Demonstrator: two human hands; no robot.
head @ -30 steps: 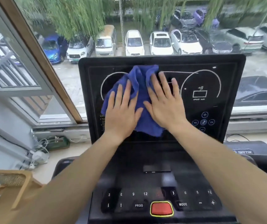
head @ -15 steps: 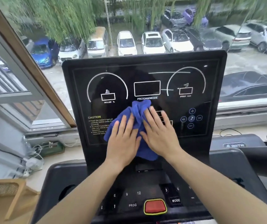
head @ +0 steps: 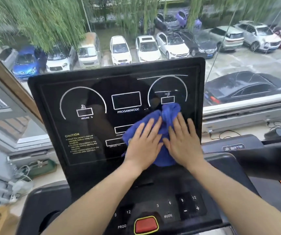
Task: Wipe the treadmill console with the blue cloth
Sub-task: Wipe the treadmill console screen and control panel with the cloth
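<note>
The black treadmill console (head: 88,99) stands upright in front of me, with white dial outlines and a PROGRAM/MODE box. A bunched blue cloth (head: 169,112) lies pressed against its lower right part, below the right dial. My left hand (head: 144,144) lies flat on the cloth's left half, fingers spread. My right hand (head: 183,141) presses flat on the cloth's right half, beside the console's right edge. Both palms cover most of the cloth; its top and bottom stick out.
Below the screen is a button panel with a red stop button (head: 146,225). A second treadmill (head: 233,147) stands to the right. A window with parked cars outside is behind the console. Cables and a power strip (head: 20,187) lie on the floor at left.
Both hands have slid the cloth down from the top centre of the console, then rightward to its lower right part. The left dial and centre box are now uncovered.
</note>
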